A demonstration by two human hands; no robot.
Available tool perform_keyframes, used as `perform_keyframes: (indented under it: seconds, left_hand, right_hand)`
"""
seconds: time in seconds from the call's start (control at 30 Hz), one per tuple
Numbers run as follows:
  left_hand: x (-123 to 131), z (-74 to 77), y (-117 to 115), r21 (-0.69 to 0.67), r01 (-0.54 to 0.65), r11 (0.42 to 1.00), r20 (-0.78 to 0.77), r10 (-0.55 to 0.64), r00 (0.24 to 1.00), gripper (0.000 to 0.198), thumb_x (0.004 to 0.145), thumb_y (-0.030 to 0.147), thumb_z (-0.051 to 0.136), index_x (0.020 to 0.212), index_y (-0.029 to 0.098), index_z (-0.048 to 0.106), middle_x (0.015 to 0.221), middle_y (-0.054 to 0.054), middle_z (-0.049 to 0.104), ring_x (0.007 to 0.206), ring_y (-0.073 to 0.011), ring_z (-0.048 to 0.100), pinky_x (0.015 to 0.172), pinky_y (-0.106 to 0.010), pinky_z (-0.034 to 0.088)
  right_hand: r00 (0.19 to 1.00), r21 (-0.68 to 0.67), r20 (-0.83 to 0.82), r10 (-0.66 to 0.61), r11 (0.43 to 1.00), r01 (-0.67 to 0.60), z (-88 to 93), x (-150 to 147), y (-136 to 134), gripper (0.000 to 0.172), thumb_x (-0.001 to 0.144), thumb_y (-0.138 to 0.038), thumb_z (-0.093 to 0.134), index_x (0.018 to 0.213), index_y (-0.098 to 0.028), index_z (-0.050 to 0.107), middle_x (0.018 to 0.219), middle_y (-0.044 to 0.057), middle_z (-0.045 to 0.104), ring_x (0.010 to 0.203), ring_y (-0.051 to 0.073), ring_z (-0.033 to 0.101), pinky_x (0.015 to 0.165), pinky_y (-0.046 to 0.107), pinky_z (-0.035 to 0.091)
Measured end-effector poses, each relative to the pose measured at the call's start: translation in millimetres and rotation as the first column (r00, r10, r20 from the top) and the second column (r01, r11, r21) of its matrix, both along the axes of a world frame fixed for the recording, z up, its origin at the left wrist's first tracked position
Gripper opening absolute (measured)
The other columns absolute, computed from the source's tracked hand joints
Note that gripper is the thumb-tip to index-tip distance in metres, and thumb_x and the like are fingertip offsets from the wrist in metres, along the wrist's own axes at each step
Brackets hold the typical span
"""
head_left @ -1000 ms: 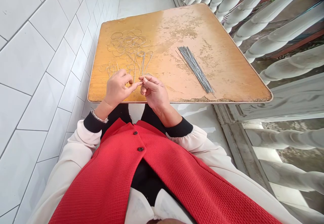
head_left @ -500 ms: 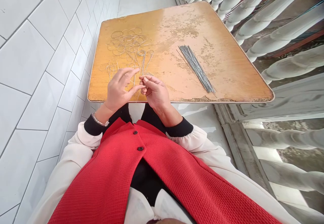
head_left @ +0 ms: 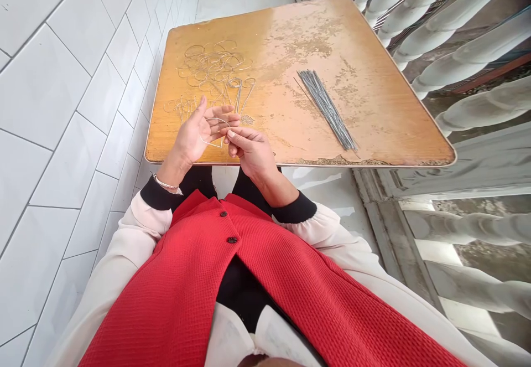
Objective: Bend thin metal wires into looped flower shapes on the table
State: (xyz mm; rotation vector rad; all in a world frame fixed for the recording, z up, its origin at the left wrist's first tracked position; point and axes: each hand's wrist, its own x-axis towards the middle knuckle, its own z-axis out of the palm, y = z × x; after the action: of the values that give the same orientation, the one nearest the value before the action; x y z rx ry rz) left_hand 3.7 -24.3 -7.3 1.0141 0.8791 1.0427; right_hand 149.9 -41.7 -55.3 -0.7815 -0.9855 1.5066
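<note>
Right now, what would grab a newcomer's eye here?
A red buttoned vest fills the view's bottom. Above it, the right hand pinches a wire loop beside the open left hand over a worn table, wire loops heaped beyond, a bundle of grey rods at right.

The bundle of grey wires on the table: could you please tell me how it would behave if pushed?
The straight wires look stiff, as they lie straight. No binding shows, so they would probably splay apart when pushed, and single strands may roll on the worn tabletop.
</note>
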Motion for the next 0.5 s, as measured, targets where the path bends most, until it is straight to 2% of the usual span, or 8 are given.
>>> perform_keyframes:
  seconds: [0.1,0.23,0.5]
  left_hand:
    - [1.8,-2.6,-3.2,0.01,0.003,1.0,0.015,-0.004,1.0,0.071,0.096,0.074,0.033,0.093,0.016,0.073,0.099,-0.009,0.079,0.097,-0.0184,0.076,0.085,-0.03,0.058]
    - [6.7,-10.0,-3.7,0.077,-0.004,0.997,-0.031,0.006,1.0,0.075,0.093,0.078,0.032,0.084,0.016,0.074,0.083,-0.008,0.078,0.078,-0.0157,0.073,0.07,-0.028,0.057]
    - [20.3,-23.4,-4.6,0.248,-0.158,0.956,-0.08,0.182,0.98,0.074,0.092,0.079,0.026,0.066,0.019,0.062,0.068,-0.005,0.064,0.072,-0.0139,0.068,0.05,-0.023,0.051]
  right_hand:
    - [0.999,0.003,0.023,-0.022,1.0,0.022,-0.1,-1.0,-1.1,0.021,0.07,-0.038,0.085,0.072,-0.019,0.077,0.065,-0.002,0.062,0.047,0.004,0.045,0.044,0.02,0.038]
    - [1.0,-0.007,-0.018,-0.015,1.0,0.015,-0.5,-4.5,-2.7,0.025,0.069,-0.038,0.087,0.065,-0.019,0.072,0.061,-0.003,0.06,0.046,0.004,0.046,0.046,0.019,0.042]
    - [0.992,-0.032,-0.122,0.025,0.999,-0.03,-2.6,-7.5,-4.4,0.024,0.064,-0.038,0.089,0.07,-0.02,0.075,0.068,-0.002,0.066,0.051,0.005,0.052,0.049,0.019,0.046]
